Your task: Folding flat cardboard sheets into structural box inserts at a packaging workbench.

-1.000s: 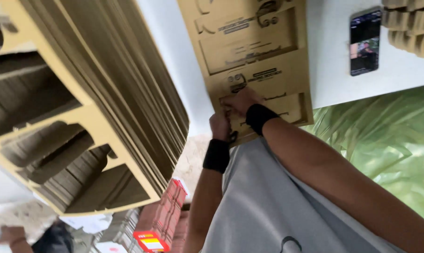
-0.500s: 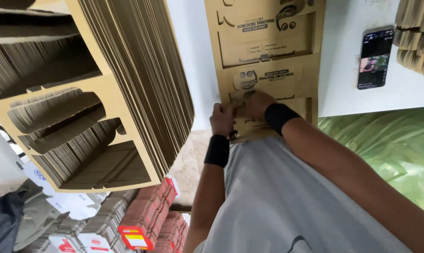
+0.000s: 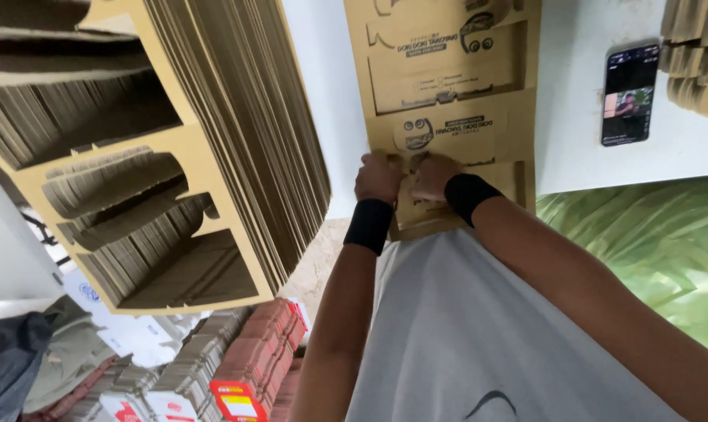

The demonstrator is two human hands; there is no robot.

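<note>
A flat brown die-cut cardboard box blank [image 3: 448, 86] with dark print lies on the white table [image 3: 573, 148]. My left hand [image 3: 379, 177] and my right hand [image 3: 434, 175] sit side by side on its near end, fingers curled onto a flap of the blank. Both wrists wear black wristbands. My grey shirt fills the lower middle of the view.
A tall stack of the same flat cardboard blanks [image 3: 213, 148] stands at the left. A phone [image 3: 629, 95] with a lit screen lies on the table at the right, beside more cardboard [image 3: 698, 55]. Green plastic sheeting [image 3: 651, 242] lies right; packed cartons [image 3: 244, 367] sit on the floor.
Both hands stay on the blank's near end, now closer together with fingers curled tighter. The camera has shifted, so the blank and phone sit a little higher and further right.
</note>
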